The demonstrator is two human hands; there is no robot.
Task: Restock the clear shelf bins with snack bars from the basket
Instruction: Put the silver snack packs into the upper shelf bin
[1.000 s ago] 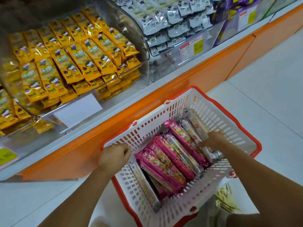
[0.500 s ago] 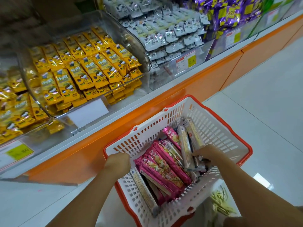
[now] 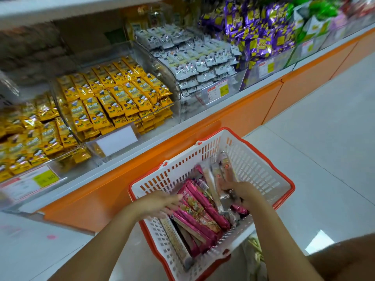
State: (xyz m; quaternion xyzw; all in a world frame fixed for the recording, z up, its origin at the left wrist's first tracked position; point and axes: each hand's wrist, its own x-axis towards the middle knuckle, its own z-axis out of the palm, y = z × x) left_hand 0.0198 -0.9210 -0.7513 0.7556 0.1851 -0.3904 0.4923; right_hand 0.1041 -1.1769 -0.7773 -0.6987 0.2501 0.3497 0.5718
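A white basket [image 3: 256, 168] with a red rim sits low in front of the shelf. It holds several pink snack bars [image 3: 200, 209] and several silver-beige snack bars [image 3: 214, 178]. My left hand [image 3: 159, 203] is inside the basket's near-left corner, fingers spread and resting on the pink bars. My right hand [image 3: 242, 194] is closed around the lower ends of the silver-beige bars, which stand tilted against the basket's far side. Behind the basket, clear shelf bins hold yellow packets [image 3: 113, 94] and silver-white packets [image 3: 192, 63].
An orange shelf base [image 3: 233, 116] runs behind the basket. Purple packets [image 3: 257, 37] and green ones fill bins further right. Price tags [image 3: 218, 91] hang on the bin fronts. Pale floor tiles [image 3: 324, 149] lie to the right.
My left hand has left the basket's rim and moved in onto the pink bars. My right hand has drawn the silver-beige bars up. The view has tilted up toward the shelf.
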